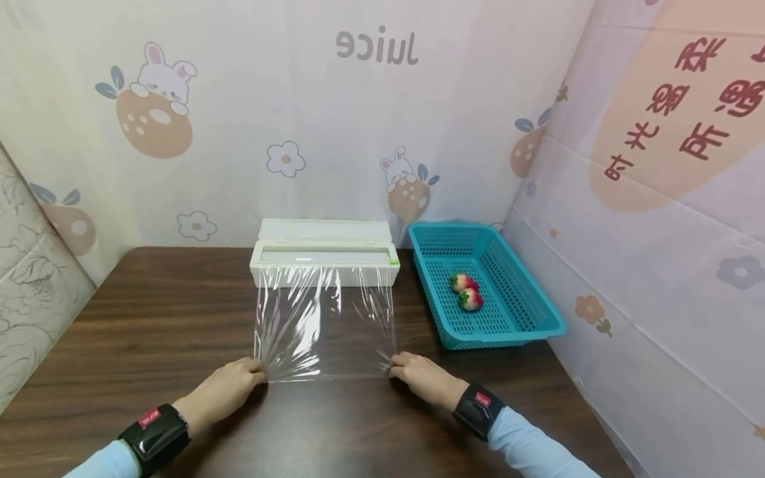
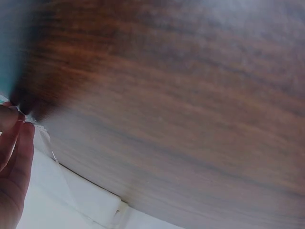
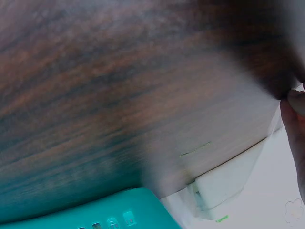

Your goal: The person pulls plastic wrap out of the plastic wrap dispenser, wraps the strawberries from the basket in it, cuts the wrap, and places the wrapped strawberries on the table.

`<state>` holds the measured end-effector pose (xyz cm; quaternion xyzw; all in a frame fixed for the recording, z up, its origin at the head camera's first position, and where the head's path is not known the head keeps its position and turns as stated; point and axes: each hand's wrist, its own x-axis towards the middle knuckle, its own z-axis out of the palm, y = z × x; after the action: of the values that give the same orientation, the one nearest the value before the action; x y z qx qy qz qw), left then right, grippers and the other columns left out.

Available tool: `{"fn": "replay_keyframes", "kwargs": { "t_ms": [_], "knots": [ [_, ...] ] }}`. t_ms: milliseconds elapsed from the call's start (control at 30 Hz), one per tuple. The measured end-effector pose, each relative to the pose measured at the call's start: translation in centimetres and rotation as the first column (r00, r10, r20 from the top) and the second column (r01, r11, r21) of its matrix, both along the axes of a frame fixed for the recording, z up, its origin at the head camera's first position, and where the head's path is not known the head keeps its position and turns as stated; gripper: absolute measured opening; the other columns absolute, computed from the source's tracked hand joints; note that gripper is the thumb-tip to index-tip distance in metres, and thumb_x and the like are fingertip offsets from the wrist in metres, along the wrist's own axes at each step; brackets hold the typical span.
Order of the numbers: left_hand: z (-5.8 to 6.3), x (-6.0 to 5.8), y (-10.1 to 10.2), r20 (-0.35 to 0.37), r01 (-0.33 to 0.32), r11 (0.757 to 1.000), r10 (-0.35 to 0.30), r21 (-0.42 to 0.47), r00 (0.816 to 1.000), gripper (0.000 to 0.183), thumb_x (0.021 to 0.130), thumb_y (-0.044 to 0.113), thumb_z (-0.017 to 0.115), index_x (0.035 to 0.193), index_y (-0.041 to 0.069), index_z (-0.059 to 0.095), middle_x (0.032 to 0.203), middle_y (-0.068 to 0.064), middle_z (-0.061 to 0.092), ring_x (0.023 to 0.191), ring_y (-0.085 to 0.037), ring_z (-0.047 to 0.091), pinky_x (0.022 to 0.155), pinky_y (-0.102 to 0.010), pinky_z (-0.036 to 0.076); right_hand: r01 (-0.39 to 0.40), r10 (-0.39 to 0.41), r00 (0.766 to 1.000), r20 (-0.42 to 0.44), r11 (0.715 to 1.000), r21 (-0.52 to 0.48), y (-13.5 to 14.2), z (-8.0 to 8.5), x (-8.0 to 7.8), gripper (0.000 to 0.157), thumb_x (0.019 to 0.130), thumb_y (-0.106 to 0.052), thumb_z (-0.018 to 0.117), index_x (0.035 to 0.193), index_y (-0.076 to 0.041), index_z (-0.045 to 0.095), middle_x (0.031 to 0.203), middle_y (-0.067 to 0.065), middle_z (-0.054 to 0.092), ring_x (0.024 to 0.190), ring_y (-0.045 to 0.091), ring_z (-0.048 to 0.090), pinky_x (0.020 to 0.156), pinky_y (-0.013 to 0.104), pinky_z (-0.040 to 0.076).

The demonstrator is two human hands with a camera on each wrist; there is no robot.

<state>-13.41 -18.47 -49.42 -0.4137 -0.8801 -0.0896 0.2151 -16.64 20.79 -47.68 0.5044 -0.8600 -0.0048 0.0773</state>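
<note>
A sheet of clear plastic wrap (image 1: 325,325) stretches toward me from a white wrap dispenser (image 1: 325,275), whose lid (image 1: 325,230) is raised at the back. My left hand (image 1: 230,388) pinches the sheet's near left corner between thumb and fingers. At the near right corner, my right hand (image 1: 425,378) pinches the film the same way. Creases gather in the film near both hands. In the left wrist view, the fingertips (image 2: 28,131) hold the film's edge, and the right wrist view has the other thumb and finger (image 3: 296,102) together at its corner.
A teal plastic basket (image 1: 502,318) stands to the right of the dispenser, with two strawberries (image 1: 471,299) lying in it. Everything sits on a dark wooden table (image 1: 161,318). Printed fabric walls (image 1: 239,99) rise behind the table and on the right.
</note>
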Motion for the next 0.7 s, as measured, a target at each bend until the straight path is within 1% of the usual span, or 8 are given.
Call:
{"fn": "replay_keyframes", "kwargs": {
  "t_ms": [133,267,367,400,600,700],
  "knots": [
    [-0.07,0.24,-0.17,0.024,-0.008,1.0,0.008,0.008,1.0,0.02,0.064,-0.008,0.067,0.073,0.01,0.067,0.074,0.004,0.05,0.064,-0.009,0.048,0.054,-0.023,0.044,0.015,-0.015,1.0,-0.004,1.0,-0.009,0.0,-0.07,0.1,0.018,0.079,0.001,0.065,0.091,-0.011,0.07,0.094,-0.001,0.058,0.089,0.01,0.055,0.072,0.019,0.049],
    [-0.23,0.45,-0.25,0.004,-0.003,0.999,0.003,0.032,1.0,0.016,0.065,-0.006,0.068,0.072,0.009,0.067,0.072,0.003,0.053,0.066,-0.011,0.049,0.055,-0.023,0.044,0.039,-0.039,0.999,0.01,0.999,0.002,0.02,-0.02,0.27,0.019,0.078,0.001,0.066,0.091,-0.011,0.072,0.099,0.0,0.06,0.093,0.011,0.056,0.072,0.021,0.051],
    [-0.29,0.51,-0.26,-0.013,0.004,0.999,-0.003,0.047,1.0,0.016,0.064,-0.006,0.069,0.072,0.008,0.066,0.073,0.002,0.056,0.068,-0.012,0.051,0.057,-0.024,0.046,0.061,-0.062,0.997,0.038,0.998,0.02,0.05,0.12,0.46,0.022,0.077,0.002,0.066,0.094,-0.011,0.071,0.097,-0.001,0.061,0.091,0.01,0.057,0.072,0.021,0.051],
    [-0.24,0.57,-0.26,-0.009,-0.001,0.999,0.001,0.046,1.0,0.015,0.064,-0.005,0.068,0.072,0.008,0.066,0.073,0.002,0.056,0.068,-0.013,0.051,0.057,-0.025,0.046,0.069,-0.07,0.997,0.044,0.997,0.025,0.04,0.2,0.54,0.022,0.078,0.001,0.066,0.095,-0.012,0.07,0.096,-0.002,0.061,0.09,0.009,0.057,0.071,0.021,0.051],
    [0.28,0.96,-0.27,0.082,-0.051,0.999,0.05,0.007,0.995,0.014,0.069,-0.002,0.069,0.078,0.008,0.067,0.075,0.004,0.053,0.066,-0.011,0.05,0.054,-0.025,0.046,0.083,-0.084,0.996,0.039,0.996,0.013,0.08,0.15,0.82,0.019,0.081,-0.002,0.063,0.096,-0.012,0.07,0.097,-0.003,0.062,0.091,0.009,0.058,0.072,0.021,0.051],
    [0.23,0.95,-0.24,0.094,-0.054,0.999,0.054,-0.001,0.994,0.013,0.069,0.0,0.07,0.079,0.008,0.067,0.075,0.005,0.052,0.066,-0.01,0.05,0.054,-0.026,0.046,0.081,-0.08,0.996,0.035,0.997,-0.003,0.15,0.12,0.89,0.017,0.082,-0.003,0.062,0.094,-0.012,0.07,0.098,-0.002,0.061,0.091,0.009,0.058,0.071,0.021,0.051]
  ]
}}
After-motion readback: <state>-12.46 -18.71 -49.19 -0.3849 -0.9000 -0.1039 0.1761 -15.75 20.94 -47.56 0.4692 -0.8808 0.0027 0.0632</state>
